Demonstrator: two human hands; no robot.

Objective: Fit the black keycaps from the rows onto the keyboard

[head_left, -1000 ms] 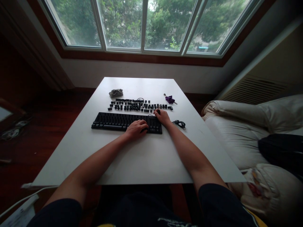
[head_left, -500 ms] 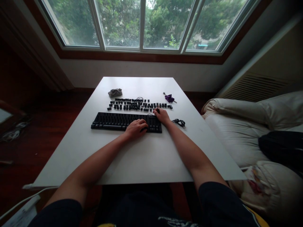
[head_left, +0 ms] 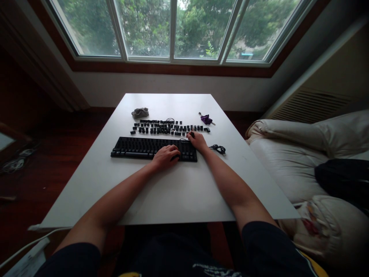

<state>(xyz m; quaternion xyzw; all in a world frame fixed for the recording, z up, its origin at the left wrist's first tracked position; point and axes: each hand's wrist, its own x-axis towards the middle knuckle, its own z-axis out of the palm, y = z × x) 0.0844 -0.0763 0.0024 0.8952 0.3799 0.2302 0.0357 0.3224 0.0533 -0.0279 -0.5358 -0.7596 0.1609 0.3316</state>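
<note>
While the left hand (head_left: 165,157) rests loosely curled on the right part of the keyboard (head_left: 138,148), gripping nothing and steadying it on the table (head_left: 173,192), the right hand (head_left: 196,141) pinches what appears to be a keycap (head_left: 192,134) at the board's far edge. Loose keycaps (head_left: 161,128) lie in rows just beyond, within easy reach.

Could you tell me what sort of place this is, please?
Probably a room in a home: a white table stands before a wide window looking onto trees, with a cushioned sofa beside it.
</note>
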